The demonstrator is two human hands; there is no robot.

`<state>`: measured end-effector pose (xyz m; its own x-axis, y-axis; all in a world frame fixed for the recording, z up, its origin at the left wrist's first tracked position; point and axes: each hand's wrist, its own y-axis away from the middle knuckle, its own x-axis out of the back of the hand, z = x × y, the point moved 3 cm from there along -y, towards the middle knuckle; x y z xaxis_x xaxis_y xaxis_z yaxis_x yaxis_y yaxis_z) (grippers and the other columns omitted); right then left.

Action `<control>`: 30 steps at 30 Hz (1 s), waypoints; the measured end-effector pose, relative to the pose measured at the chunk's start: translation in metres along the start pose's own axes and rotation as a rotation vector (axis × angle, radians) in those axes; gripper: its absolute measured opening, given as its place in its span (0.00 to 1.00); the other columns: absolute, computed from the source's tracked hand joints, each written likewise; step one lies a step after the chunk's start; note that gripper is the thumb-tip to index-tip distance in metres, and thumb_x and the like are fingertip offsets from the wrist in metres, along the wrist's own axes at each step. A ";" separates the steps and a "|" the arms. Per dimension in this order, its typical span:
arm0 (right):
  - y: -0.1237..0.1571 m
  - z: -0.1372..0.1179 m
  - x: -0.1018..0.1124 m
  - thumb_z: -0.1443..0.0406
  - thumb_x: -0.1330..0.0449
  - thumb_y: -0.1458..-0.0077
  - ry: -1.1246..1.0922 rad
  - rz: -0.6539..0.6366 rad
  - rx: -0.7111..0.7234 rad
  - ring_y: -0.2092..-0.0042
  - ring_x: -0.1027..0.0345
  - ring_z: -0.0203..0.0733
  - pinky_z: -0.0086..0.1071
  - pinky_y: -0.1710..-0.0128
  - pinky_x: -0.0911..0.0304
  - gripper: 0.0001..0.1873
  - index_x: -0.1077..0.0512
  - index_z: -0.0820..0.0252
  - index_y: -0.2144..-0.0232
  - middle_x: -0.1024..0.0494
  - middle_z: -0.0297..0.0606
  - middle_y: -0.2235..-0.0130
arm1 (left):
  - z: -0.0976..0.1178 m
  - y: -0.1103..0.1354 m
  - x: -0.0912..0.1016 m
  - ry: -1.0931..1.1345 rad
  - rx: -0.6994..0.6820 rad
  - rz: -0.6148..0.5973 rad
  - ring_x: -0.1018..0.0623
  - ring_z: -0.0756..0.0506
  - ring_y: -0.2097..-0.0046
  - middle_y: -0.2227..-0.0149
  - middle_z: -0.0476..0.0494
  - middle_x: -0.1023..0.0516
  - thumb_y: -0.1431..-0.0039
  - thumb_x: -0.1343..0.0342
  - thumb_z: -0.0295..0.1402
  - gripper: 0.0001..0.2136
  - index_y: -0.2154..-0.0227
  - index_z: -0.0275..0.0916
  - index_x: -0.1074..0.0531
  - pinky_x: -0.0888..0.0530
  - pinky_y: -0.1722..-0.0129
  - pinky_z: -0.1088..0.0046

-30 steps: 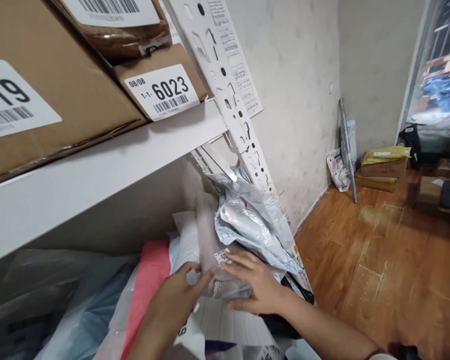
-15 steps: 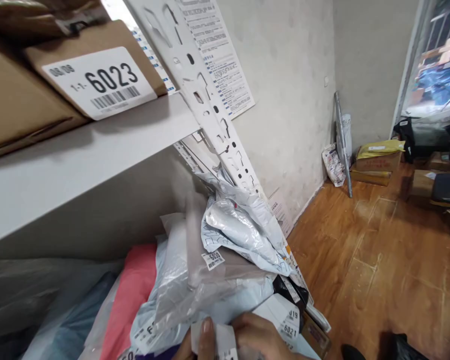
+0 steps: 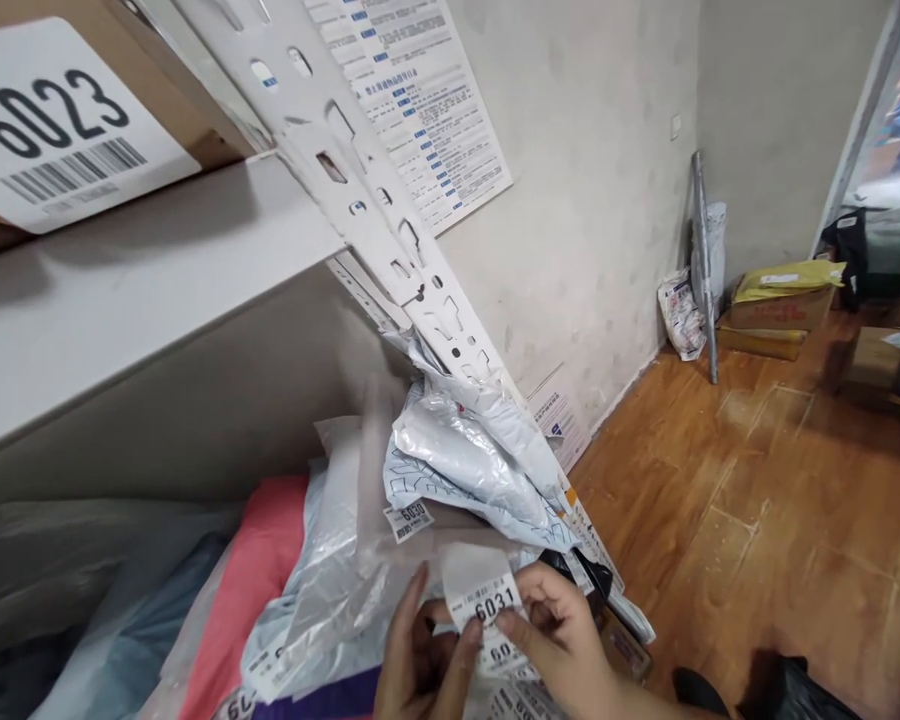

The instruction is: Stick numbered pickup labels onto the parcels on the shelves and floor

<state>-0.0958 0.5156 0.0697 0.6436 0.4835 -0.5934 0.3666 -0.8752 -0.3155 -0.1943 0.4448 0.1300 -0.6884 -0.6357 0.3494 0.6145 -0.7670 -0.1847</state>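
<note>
Both hands meet low in the view over a pile of plastic mailer bags on the lower shelf. My left hand [image 3: 420,655] and my right hand [image 3: 559,650] pinch a strip of small white number labels [image 3: 487,605]; the top one reads 6031. Just above them lies a translucent grey bag [image 3: 360,580] with a small label reading 6030 [image 3: 407,519]. A crumpled silver-white mailer [image 3: 465,465] leans against the white shelf upright [image 3: 390,250]. A pink bag [image 3: 247,580] lies to the left.
A white shelf board [image 3: 142,290] above carries a cardboard box labelled 6023 [image 3: 52,120]. A printed sheet [image 3: 420,100] hangs on the wall. Wooden floor [image 3: 757,500] stretches right, with boxes, a yellow parcel [image 3: 784,282] and a metal bar [image 3: 703,260] in the far corner.
My hands left the grey bag, dropped low, then rose holding the label strip, now showing 6031. The camera swung left and down along the shelf.
</note>
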 end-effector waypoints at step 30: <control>-0.072 -0.077 0.001 0.53 0.31 0.56 -0.467 0.226 -0.002 0.86 0.53 0.27 0.24 0.86 0.55 0.17 0.30 0.56 0.71 0.38 0.22 0.85 | 0.090 -0.122 0.040 -1.073 -0.689 -0.520 0.25 0.40 0.57 0.62 0.40 0.22 0.41 0.50 0.36 0.12 0.69 0.39 0.22 0.35 0.47 0.58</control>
<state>-0.0697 0.5803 0.1490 0.3381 0.2241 -0.9141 0.2551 -0.9567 -0.1402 -0.2618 0.5210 0.2488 0.0477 -0.1271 0.9907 -0.1496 -0.9816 -0.1188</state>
